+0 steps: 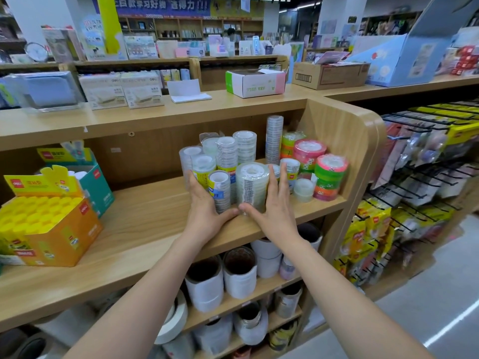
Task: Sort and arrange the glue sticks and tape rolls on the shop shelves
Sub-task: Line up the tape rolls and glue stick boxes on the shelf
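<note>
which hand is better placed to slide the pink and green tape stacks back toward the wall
Right. The right hand already rests on the wide clear tape stack, directly beside the pink and green stacks at the shelf's right end. The left hand would probably have to cross over.

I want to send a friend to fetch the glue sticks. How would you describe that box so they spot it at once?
Find the wooden shelf where two hands cup clear tape stacks. Follow the same board to its far left end. There sits the orange box, open-topped and packed with yellow caps in a honeycomb; the teal box behind it shows white caps instead.
</note>
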The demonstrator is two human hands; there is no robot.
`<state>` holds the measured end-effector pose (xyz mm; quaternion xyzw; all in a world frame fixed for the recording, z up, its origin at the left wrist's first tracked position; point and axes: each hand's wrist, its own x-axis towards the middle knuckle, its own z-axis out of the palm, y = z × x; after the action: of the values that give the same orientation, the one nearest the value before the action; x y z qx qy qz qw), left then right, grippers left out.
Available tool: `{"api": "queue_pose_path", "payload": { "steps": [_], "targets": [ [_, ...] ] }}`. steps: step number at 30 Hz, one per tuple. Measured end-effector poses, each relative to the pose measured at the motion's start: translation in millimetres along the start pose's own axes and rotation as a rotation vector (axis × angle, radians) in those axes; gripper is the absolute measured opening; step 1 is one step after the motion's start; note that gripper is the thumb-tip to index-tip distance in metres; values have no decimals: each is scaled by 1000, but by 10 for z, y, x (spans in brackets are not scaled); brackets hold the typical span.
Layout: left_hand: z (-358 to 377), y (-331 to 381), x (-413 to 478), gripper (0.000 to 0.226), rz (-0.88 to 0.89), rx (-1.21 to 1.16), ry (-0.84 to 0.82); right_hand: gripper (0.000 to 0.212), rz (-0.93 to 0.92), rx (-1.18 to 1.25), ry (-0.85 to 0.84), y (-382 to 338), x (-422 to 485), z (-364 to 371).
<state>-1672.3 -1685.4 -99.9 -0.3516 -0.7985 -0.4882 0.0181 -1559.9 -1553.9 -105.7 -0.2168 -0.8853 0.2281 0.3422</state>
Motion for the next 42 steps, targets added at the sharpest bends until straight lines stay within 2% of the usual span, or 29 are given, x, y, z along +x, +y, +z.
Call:
{"api": "queue_pose_path", "payload": {
  "steps": [15,23,35,39,42],
  "targets": [
    [60,-15,180,150,-5,12,-57,117,29,-79,4,63,101,-47],
    [-21,-19,62,139,-44,156,-48,108,-18,-59,52,123,40,-87],
    [40,0,140,139,-55,138,-77,107,17,-9,32,174,84,-86],
    [-72,34,-8,132,-66,163,-29,90,-75,98,249,-2,20,-179],
    [-280,43,-214,103,42,322,148,66,-254,243,341,-299,-21,-194]
  ]
}}
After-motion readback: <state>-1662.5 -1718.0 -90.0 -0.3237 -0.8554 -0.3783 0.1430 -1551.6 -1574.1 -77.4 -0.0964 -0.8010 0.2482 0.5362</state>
